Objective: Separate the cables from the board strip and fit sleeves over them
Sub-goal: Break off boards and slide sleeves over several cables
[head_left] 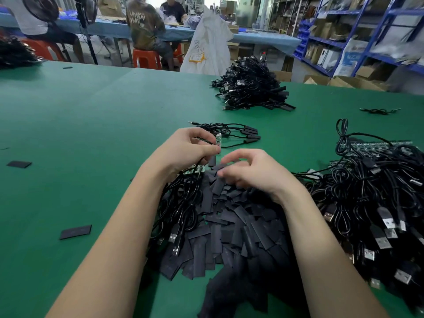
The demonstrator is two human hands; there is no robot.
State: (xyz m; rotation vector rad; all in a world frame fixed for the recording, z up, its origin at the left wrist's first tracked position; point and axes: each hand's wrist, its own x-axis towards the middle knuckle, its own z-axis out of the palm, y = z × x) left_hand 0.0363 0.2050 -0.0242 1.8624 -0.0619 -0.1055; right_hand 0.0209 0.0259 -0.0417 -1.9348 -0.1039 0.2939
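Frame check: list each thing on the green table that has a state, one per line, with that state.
Left hand: grips a board strip with cables attached.
Right hand: fingers curled, picking at the sleeve pile; whether it holds one is unclear.
Sleeve pile: loose, flat, heaped under both hands.
Sleeved cables: a few laid beyond the hands.
Far cable pile: heaped.
Right cable heap: tangled, some on board strips.
Stray sleeves: lying flat.

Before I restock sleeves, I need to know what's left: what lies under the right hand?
Under the right hand lies the heap of flat black sleeves, spreading toward the viewer over the green table. Whatever sits directly beneath the palm, and how deep the heap goes, is covered.
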